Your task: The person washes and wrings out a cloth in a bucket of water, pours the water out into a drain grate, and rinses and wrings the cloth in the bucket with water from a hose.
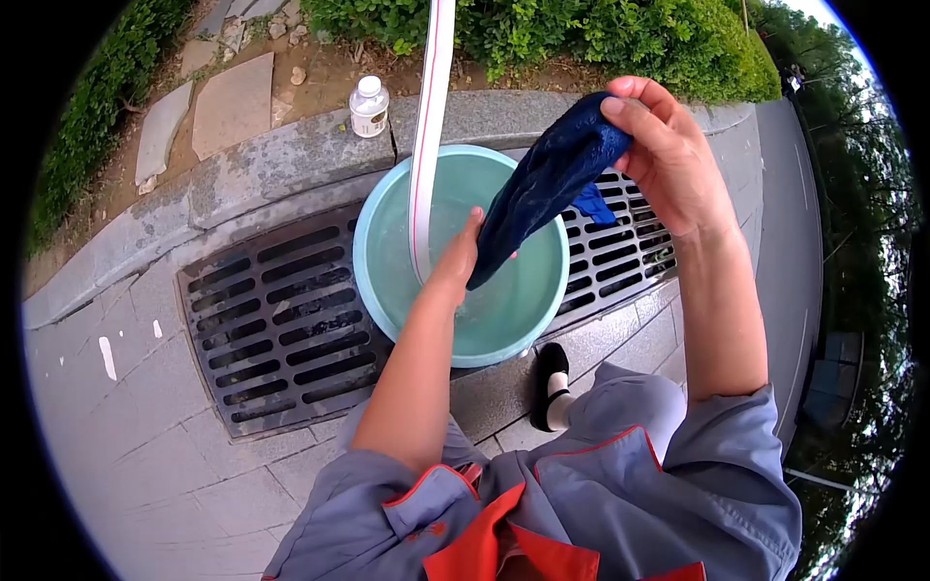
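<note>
A dark blue wet-looking cloth (557,174) stretches slantwise above the right part of a pale teal basin (366,242). My right hand (668,145) pinches its upper end between thumb and fingers, out past the basin's rim. At the lower end my left hand (462,254) is closed round the cloth, thumb on the near side; most of its fingers are hidden behind the fabric. Clear water fills part of the basin below. A white flat hose with a red stripe (426,145) comes down from above into the basin, beside my left hand.
The basin stands on metal drain grates (291,320). A brighter blue cloth (593,204) lies on the right grate. On the stone kerb (262,179) stands a white-capped bottle (369,108). Hedges (542,39) grow behind it. A black shoe (550,382) is close to the basin.
</note>
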A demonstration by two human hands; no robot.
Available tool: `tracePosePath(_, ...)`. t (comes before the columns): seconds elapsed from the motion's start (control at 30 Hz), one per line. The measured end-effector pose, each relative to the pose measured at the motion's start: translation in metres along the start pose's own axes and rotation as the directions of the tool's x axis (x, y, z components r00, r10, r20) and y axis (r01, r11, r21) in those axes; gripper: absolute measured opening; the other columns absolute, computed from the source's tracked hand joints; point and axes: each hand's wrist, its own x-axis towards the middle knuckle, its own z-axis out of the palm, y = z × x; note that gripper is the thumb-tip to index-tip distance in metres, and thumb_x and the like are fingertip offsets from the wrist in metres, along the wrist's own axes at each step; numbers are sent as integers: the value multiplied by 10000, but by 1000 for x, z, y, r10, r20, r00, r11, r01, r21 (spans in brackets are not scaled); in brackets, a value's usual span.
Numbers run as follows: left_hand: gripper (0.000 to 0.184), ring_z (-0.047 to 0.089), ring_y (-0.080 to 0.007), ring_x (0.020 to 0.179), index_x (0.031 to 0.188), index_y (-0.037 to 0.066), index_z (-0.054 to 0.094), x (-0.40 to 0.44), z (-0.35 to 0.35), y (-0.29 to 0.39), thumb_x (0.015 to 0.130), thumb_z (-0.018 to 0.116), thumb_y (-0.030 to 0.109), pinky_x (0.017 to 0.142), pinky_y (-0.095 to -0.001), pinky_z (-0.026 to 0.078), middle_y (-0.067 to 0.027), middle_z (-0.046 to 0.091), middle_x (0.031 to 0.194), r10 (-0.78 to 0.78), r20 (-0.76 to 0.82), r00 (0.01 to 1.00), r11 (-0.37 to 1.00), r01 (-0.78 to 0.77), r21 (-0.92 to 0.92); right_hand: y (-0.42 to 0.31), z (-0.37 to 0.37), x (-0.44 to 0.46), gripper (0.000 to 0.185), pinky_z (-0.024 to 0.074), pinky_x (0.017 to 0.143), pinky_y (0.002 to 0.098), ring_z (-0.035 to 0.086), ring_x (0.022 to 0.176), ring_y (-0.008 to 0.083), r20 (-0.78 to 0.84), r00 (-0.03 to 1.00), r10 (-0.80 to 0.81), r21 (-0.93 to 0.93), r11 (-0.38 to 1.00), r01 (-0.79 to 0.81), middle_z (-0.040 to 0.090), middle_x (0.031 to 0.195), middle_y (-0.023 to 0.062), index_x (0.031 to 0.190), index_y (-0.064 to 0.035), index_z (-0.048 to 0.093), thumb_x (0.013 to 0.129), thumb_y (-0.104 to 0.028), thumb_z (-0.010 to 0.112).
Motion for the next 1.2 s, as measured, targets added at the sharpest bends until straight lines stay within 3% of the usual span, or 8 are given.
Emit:
tracePosePath(0.3, 604, 628, -173, 723, 1092, 64, 594, -9, -1, 8, 965, 353, 603, 587, -289, 499, -77, 638, 839, -6, -79, 997, 972, -13, -233, 3, 16, -6, 478, 474, 694, 239, 607, 847, 96, 11, 994, -113, -174, 978, 113, 647, 957, 54, 1208, -8, 441, 842, -147, 714)
tracePosePath(0.43, 479, 630, -188, 786, 1147, 57, 570, 4, -3, -5, 960, 443, 479, 665, -317, 506, -93, 638, 924, 20, -145, 989, 990, -40, -136, 22, 25, -12, 584, 484, 842, 309, 591, 909, 164, 59, 954, -293, -558, 783, 275, 584, 1001, 96, 1282, -20, 366, 765, 60, 627)
tracePosePath(0.6, 580, 467, -246, 1202, 1381, 50, 377, -8, 4, 2, 878, 582, 253, 1016, -374, 363, -127, 472, 1302, 41, -385, 922, 998, -16, 68, 21, 17, -11, 529, 484, 842, 307, 607, 926, 213, 145, 988, 45, -556, 830, 44, 607, 1004, 160, 1279, -14, 400, 780, -18, 579)
tracePosePath(0.77, 473, 442, -245, 1247, 1348, 120, 465, -8, 0, 2, 905, 543, 265, 1045, -380, 319, -107, 493, 1327, 199, -344, 918, 980, -177, 94, 56, 2, -3, 564, 478, 813, 373, 622, 874, 324, 164, 845, 509, -967, 253, 35, 630, 989, 220, 1273, -41, 417, 787, -228, 635)
tracePosePath(0.87, 398, 386, -239, 1310, 1249, 163, 589, -5, -2, -3, 948, 479, 398, 1090, -420, 240, -84, 508, 1352, 288, -259, 922, 956, -264, 126, 47, 10, -7, 606, 480, 837, 365, 629, 913, 322, 213, 767, 605, -961, 271, 52, 632, 1018, 208, 1265, -48, 422, 763, -223, 714)
tracePosePath(0.97, 448, 379, -251, 1321, 1237, 168, 610, -16, 2, 6, 970, 406, 465, 1096, -430, 239, -85, 518, 1352, 161, -122, 979, 974, -138, 177, 28, 15, -14, 622, 485, 845, 360, 633, 933, 313, 302, 732, 610, -933, 346, 97, 634, 1042, 202, 1258, -31, 433, 754, -210, 748)
tracePosePath(1.03, 505, 470, -236, 1249, 1227, 123, 620, -7, 0, -2, 982, 366, 483, 1052, -352, 318, -106, 565, 1292, 171, -67, 983, 963, -153, 221, 20, 12, -15, 628, 495, 833, 348, 641, 946, 283, 344, 732, 588, -918, 375, 131, 635, 1063, 201, 1262, 10, 440, 767, -217, 752)
tracePosePath(1.2, 647, 609, -199, 1034, 1176, 35, 636, -5, 6, -1, 987, 303, 556, 945, -304, 425, -125, 650, 1122, -29, 0, 1000, 1000, 29, -4, -5, 10, -1, 487, 503, 787, 252, 647, 861, 125, 213, 866, 452, -643, 733, -224, 678, 957, 79, 1153, -6, 544, 791, -229, 782)
